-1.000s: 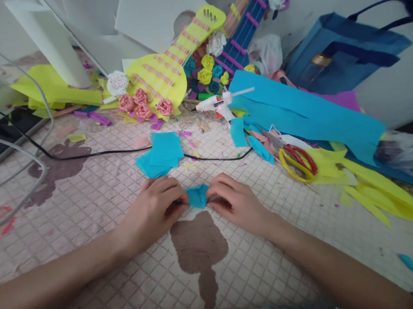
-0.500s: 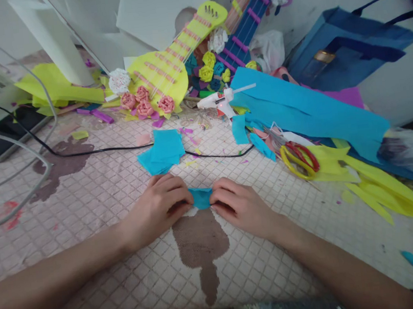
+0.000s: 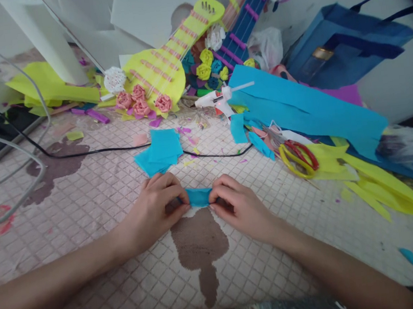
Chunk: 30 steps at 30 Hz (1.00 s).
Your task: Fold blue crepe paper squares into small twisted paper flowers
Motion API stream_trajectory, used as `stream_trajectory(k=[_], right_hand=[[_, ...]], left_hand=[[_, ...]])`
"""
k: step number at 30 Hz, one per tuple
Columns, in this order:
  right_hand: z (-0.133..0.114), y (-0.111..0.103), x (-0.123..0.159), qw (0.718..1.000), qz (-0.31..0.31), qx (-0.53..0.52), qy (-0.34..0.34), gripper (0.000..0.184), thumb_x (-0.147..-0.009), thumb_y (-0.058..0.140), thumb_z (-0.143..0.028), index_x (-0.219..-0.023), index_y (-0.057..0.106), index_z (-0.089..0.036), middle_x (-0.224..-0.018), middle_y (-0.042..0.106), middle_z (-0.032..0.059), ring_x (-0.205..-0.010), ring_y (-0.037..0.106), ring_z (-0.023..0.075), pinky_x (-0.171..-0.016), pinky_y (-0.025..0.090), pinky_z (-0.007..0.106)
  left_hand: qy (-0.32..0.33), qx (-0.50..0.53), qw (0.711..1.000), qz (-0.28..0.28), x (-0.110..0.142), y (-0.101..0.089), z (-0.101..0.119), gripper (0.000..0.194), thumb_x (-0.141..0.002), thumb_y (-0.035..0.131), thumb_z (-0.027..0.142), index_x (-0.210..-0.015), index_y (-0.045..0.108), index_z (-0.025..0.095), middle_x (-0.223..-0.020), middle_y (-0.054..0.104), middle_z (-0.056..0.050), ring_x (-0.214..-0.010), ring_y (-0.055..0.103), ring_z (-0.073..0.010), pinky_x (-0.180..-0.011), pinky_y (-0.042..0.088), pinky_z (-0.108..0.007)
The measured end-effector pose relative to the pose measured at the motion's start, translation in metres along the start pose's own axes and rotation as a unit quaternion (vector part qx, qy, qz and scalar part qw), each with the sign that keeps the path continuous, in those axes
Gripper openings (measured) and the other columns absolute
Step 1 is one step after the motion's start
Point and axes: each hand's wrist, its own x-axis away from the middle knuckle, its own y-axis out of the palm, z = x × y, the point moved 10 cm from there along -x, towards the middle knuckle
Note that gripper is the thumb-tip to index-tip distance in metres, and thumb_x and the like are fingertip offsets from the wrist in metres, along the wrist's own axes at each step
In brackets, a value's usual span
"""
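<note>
A small folded strip of blue paper (image 3: 199,197) spans the gap between my two hands, just above the tablecloth. My left hand (image 3: 161,201) pinches its left end, with thumb and fingers closed on it. At the right end, my right hand (image 3: 233,201) grips it the same way. Both fingertips hide the ends of the strip. Beyond my left hand lies a loose pile of blue paper squares (image 3: 163,149). A single blue piece (image 3: 238,128) rests farther right, beside the hot glue gun (image 3: 215,98).
Red-and-yellow-handled scissors (image 3: 297,159) lie on yellow paper at the right. A long blue sheet (image 3: 304,102) and a blue bag (image 3: 343,46) are behind. A yellow paper guitar (image 3: 167,65) with pink roses stands at the back. A black cable (image 3: 110,149) crosses the quilted tablecloth (image 3: 97,210).
The blue paper now looks flatter and more like a narrow band between my hands. My left hand has moved slightly left, and more of the strip shows. The whole view has shifted a little.
</note>
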Motion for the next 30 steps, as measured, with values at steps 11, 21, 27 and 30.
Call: stream_trajectory(k=[11,21,27,30], right_hand=[[0.0009,-0.0008,-0.0017,0.999,0.024,-0.023,0.024,0.011,-0.081,0.051,-0.008,-0.079,0.052,-0.018,-0.086,0.049,0.0015,-0.072,0.049,0.0109,-0.061,0.039,0.024],[0.0044,0.0007,-0.0001,0.999,0.023,-0.027,0.036,0.011,-0.082,0.05,-0.008,-0.079,0.051,-0.018,-0.085,0.049,0.0013,-0.074,0.049,0.0115,-0.061,0.039,0.025],[0.0043,0.0001,0.0001,0.998,0.03,-0.038,0.038,0.011,-0.083,0.049,-0.008,-0.079,0.05,-0.018,-0.086,0.048,0.0016,-0.075,0.05,0.0117,-0.062,0.04,0.025],[0.0041,-0.0003,0.0006,0.998,0.035,-0.026,0.042,0.012,-0.082,0.048,-0.007,-0.08,0.05,-0.019,-0.086,0.048,0.0024,-0.077,0.05,0.0127,-0.063,0.041,0.026]], left_hand=[[-0.019,-0.007,1.0,-0.022,-0.0017,0.0033,-0.0037,0.011,-0.087,0.053,0.019,-0.079,0.06,0.019,-0.086,0.056,-0.003,-0.085,0.046,-0.02,-0.077,0.035,-0.037],[-0.019,-0.018,1.0,-0.012,-0.0025,0.0038,-0.0031,0.007,-0.085,0.058,0.019,-0.078,0.059,0.019,-0.084,0.055,-0.002,-0.084,0.047,-0.0211,-0.075,0.034,-0.037],[-0.022,-0.018,1.0,-0.012,-0.0022,0.0043,-0.0031,0.009,-0.086,0.056,0.019,-0.077,0.058,0.019,-0.082,0.055,-0.002,-0.083,0.046,-0.0205,-0.075,0.034,-0.037],[-0.022,-0.027,0.999,-0.011,-0.0024,0.0034,-0.0022,0.01,-0.086,0.055,0.02,-0.077,0.058,0.019,-0.083,0.055,-0.002,-0.083,0.046,-0.0203,-0.074,0.034,-0.036]])
